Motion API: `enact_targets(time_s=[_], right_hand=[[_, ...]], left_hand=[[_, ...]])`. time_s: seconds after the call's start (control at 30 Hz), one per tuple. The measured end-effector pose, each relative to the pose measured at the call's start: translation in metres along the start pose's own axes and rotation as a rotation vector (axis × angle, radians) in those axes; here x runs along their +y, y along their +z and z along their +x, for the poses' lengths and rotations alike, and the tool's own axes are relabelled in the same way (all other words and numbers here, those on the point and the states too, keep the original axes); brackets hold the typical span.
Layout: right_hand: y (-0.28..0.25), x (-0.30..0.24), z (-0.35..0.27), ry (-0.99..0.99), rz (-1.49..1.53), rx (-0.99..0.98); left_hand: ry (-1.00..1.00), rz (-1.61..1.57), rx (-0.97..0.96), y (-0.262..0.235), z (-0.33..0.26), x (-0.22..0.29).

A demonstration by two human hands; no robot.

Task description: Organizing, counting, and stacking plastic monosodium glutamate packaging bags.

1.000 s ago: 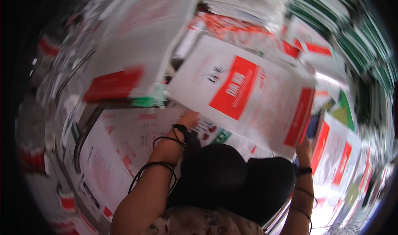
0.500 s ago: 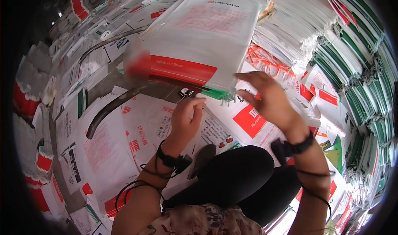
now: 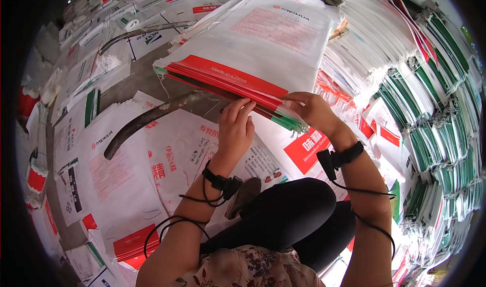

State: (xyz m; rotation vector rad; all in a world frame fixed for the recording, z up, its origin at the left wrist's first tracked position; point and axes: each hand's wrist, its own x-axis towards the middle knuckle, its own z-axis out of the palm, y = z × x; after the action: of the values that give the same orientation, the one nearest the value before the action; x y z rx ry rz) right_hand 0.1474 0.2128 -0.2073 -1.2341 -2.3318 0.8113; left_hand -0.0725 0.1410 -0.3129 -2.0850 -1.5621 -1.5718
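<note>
A pile of flat white woven sacks (image 3: 263,49) with red bands lies in front of me, its near edge showing several layered folds. My right hand (image 3: 316,116) pinches the near right part of that edge, beside a green frayed corner (image 3: 291,124). My left hand (image 3: 237,127) reaches the same edge further left; its fingertips touch the red band and its thumb stands apart. The underside of the edge at the left fingertips is hidden. Both wrists carry black bands with cables.
A dark curved rod (image 3: 136,127) lies over sacks at the left, and a second rod (image 3: 147,31) lies beyond it. Tall stacks of green and white sacks (image 3: 430,94) line the right. Printed sacks (image 3: 187,160) cover the floor around my bent knees (image 3: 293,211).
My right hand has closed on the sack edge from a loose position beside it. The left hand has moved up to the edge. The sacks' blurred left corner now lies still.
</note>
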Motion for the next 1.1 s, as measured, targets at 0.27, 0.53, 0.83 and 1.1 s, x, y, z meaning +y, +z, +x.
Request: enact_targets(time_s=[0.27,0.53,0.83,1.1], right_hand=[[-0.035,-0.039,0.008,-0.379,-0.729,0.553],[0.014,-0.018,-0.024,-0.368,-0.539,0.289],[-0.017,0.01,0.015,-0.334,-0.648,0.426],[-0.056,-0.035,-0.023,-0.267,-0.604,0.651]], left_hand=[[0.036,0.032,0.019,0.002,0.001,-0.008],[0.004,0.053,0.013,0.005,0.001,-0.002],[0.009,0.069,-0.031,0.006,0.001,0.001],[0.009,0.075,-0.017,0.006,0.0,0.0]])
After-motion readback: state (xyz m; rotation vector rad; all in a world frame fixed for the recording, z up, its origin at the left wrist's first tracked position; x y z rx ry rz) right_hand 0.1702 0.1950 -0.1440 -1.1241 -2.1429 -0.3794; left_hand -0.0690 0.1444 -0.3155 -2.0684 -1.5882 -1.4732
